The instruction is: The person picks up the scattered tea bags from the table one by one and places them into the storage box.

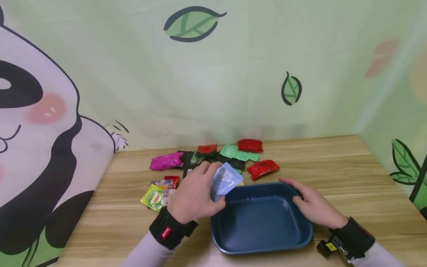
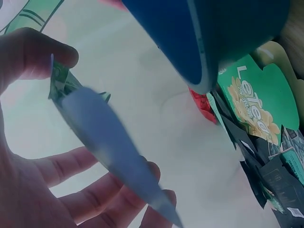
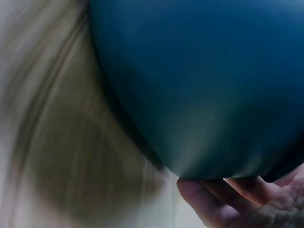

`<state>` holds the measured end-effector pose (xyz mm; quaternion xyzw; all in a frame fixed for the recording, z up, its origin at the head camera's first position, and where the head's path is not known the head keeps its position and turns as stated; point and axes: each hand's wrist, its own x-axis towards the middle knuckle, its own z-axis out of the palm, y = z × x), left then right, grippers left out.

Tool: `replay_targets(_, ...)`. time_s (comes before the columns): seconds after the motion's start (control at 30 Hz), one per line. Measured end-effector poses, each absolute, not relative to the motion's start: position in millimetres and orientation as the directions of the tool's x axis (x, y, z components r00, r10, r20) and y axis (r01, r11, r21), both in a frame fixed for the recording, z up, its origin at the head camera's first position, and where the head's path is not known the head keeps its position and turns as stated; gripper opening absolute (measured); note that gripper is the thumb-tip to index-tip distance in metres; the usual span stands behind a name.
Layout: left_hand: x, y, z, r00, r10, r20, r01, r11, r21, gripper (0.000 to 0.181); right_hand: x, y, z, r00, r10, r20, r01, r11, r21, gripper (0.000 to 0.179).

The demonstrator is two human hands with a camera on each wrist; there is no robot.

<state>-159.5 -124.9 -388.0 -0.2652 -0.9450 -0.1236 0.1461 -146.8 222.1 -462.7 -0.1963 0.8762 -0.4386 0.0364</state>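
Observation:
My left hand (image 1: 197,193) pinches a light blue LeTea sachet (image 1: 227,179) between thumb and fingers. The sachet is held up just beyond the left rim of a dark blue basin (image 1: 260,249). In the left wrist view the same sachet (image 2: 114,142) appears edge-on, a bit of green showing at its thumb end. At the basin's right back corner my right hand (image 1: 317,205) grips the rim, thumb on the inner side. In the right wrist view its fingers (image 3: 204,199) lie along the outer wall. Nothing lies inside the basin.
Behind the basin lie red packets (image 1: 262,169), green LeTea sachets (image 1: 238,152) and several black packets. A magenta packet (image 1: 165,161) is at the back left, and a yellow-green Lipton sachet (image 1: 153,198) lies left of my left hand. A printed cloth backdrop (image 1: 247,92) rises behind the wooden table (image 1: 347,167).

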Motion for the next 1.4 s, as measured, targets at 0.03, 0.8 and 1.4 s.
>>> replay_targets(0.03,-159.3,-124.7,-387.7,-0.814,0.469,0.342,0.542,0.826,0.156,0.082,-147.1,222.1,-463.1,-0.923,-0.37,0.109,-0.308,0.536,-0.786,0.053)
replay_targets(0.8,-150.0,-119.4,-376.2,-0.771,0.524,0.363,0.607,0.777,0.167,0.077,-152.0,268.6,-432.9,-0.929,-0.352,-0.114,-0.159,0.657,-0.737,0.062)
replay_targets(1.4,-148.4,-102.3,-373.9,-0.745,0.576,0.336,0.649,0.742,0.167,0.078,-133.4,268.1,-444.0,-0.967,-0.257,-0.003,-0.205,0.78,-0.592,0.052)
